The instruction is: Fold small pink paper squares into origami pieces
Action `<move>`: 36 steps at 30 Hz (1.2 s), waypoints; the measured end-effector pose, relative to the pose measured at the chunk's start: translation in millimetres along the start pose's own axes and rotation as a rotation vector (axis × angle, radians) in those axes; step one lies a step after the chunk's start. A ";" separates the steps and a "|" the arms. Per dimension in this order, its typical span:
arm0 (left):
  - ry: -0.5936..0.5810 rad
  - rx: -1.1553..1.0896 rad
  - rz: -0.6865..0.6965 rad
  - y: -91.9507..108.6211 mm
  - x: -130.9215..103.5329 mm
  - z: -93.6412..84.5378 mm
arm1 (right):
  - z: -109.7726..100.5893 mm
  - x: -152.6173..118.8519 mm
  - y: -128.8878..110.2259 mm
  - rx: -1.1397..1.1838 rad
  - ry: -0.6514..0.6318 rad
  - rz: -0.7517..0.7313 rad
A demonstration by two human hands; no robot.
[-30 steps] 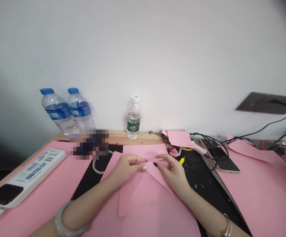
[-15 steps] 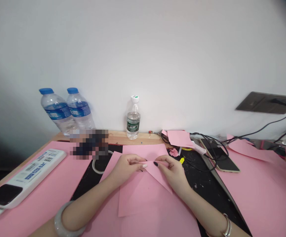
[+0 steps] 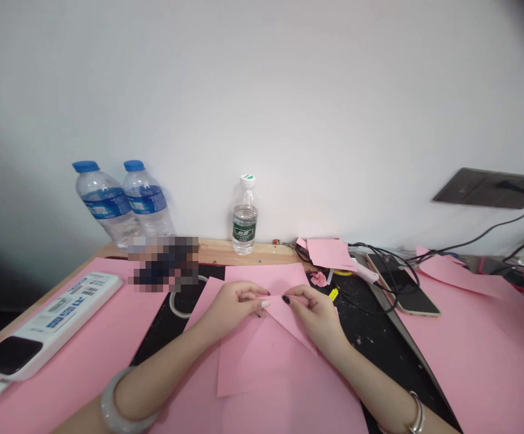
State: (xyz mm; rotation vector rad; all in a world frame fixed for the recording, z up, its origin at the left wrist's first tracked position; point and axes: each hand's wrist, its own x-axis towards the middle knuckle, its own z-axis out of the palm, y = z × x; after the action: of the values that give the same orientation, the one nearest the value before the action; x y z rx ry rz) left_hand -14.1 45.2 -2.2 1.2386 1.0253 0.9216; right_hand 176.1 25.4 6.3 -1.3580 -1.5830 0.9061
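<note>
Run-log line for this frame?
left hand: pinching pink paper | right hand: pinching same paper | rest: green-labelled bottle upright

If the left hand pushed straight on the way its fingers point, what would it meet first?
Likely the right hand, just across the pink paper that the left hand pinches, though depth is unclear.

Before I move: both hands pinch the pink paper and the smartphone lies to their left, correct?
Wrong side: in the head view, the smartphone lies to the right of the left hand and right hand, which do pinch the pink paper.
</note>
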 end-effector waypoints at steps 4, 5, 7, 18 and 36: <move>-0.086 0.055 0.008 -0.4 -0.1 -1.7 | -0.7 1.7 0.2 0.037 -0.009 -0.004; -0.077 0.059 0.018 -0.1 0.2 -2.2 | -0.6 2.6 0.5 0.068 -0.009 -0.006; 0.000 0.063 0.053 1.1 1.3 -3.9 | -0.1 4.9 1.6 0.172 -0.014 0.018; 0.143 -0.020 0.104 5.5 4.8 -8.1 | -0.6 8.9 12.1 0.606 0.036 0.195; -0.279 -0.038 -0.050 -4.1 -13.4 13.4 | 17.3 -6.5 4.0 0.397 -0.216 0.160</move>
State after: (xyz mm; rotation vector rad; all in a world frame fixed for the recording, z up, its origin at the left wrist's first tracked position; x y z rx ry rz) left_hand -5.2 28.1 -4.3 1.2633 0.8098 0.7025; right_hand 162.0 19.5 -4.9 -1.1420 -1.3661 1.4214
